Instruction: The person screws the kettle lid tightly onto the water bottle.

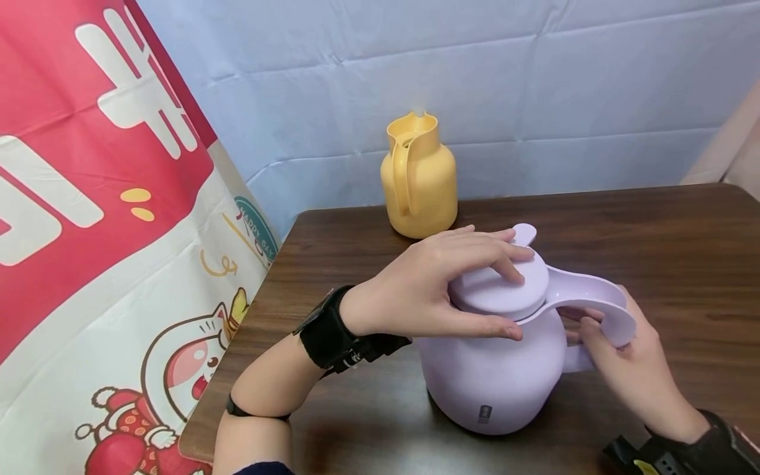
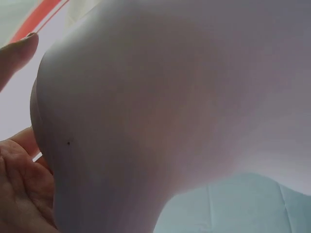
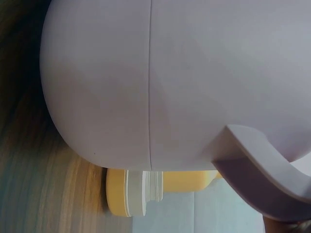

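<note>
A lilac thermos jug (image 1: 493,382) stands upright on the dark wooden table in the head view. My left hand (image 1: 439,277) lies across its round lid (image 1: 505,290), gripping it with thumb along the near rim and fingers over the top toward the far side. From the right, my right hand (image 1: 635,369) holds the jug's handle (image 1: 584,287), its fingers inside the loop. The jug's body (image 2: 136,97) fills most of the left wrist view. The handle's lower arm (image 3: 262,165) shows in the right wrist view.
At the table's back edge stands a yellow jug (image 1: 420,178) with its mouth uncovered. A yellow stopper with a white threaded part (image 3: 136,192) rests on the table behind the lilac jug. A pale blue cloth (image 1: 534,99) hangs behind, and a printed banner (image 1: 119,231) hangs left.
</note>
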### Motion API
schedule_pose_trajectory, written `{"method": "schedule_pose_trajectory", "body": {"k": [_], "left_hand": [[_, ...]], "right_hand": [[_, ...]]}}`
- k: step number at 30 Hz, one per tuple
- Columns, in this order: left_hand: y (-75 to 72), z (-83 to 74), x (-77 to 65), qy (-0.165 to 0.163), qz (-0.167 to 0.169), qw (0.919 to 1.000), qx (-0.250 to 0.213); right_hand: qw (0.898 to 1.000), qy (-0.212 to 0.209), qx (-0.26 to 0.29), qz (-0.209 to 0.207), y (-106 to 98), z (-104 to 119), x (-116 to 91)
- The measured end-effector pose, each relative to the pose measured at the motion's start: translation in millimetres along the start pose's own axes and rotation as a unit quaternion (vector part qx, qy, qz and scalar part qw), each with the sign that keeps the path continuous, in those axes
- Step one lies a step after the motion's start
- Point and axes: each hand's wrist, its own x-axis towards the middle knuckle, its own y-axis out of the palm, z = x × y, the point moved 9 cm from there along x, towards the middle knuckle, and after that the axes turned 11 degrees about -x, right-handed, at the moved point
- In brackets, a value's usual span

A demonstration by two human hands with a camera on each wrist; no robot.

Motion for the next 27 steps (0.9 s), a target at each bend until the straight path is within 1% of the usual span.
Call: {"method": "schedule_pose_trajectory", "body": {"k": [2, 5, 8, 11, 15, 17, 19, 22, 25, 26, 27], "left_hand": [[0.8, 1.9, 0.0, -0.012, -0.002, 0.9998, 0.015], [1.6, 4.1, -1.0, -0.025, 0.000, 0.9993, 0.029], [2.0, 4.7, -1.6, -0.028, 0.004, 0.9993, 0.027], [2.6, 5.2, -2.5, -0.034, 0.012, 0.9992, 0.015], [4.9, 5.3, -3.2, -0.034, 0.027, 0.9990, 0.010], [6.9, 3.8, -3.7, -0.024, 0.037, 0.9989, 0.018], [8.3, 1.8, -4.4, -0.014, 0.042, 0.9985, 0.032], [8.7, -0.8, -5.4, 0.002, 0.042, 0.9983, 0.040], [7.5, -1.4, -5.7, 0.007, 0.032, 0.9986, 0.041], [7.6, -1.6, -5.7, 0.008, 0.031, 0.9984, 0.046], [7.7, -1.8, -5.7, 0.010, 0.031, 0.9981, 0.052]], "right_hand": [[1.000, 0.000, -0.009, 0.000, 0.3, 0.1, -0.1], [1.000, -0.001, 0.012, -0.003, 0.2, 0.0, -0.3], [0.999, -0.003, 0.036, -0.008, -0.1, 0.1, -0.6], [0.999, -0.005, 0.041, -0.012, -0.5, 0.2, -0.7], [0.998, -0.010, 0.059, -0.014, -0.7, 1.0, -0.5], [0.997, -0.014, 0.070, -0.016, -0.7, 1.6, -0.2], [0.998, -0.013, 0.065, -0.017, -0.9, 1.9, -0.2], [0.999, -0.013, 0.017, -0.029, -2.3, 3.0, -0.1], [0.999, -0.011, -0.026, -0.038, -3.4, 4.0, 0.0], [0.999, -0.011, -0.029, -0.038, -3.3, 4.0, 0.1], [0.999, -0.011, -0.013, -0.034, -2.7, 3.8, 0.3]]}}
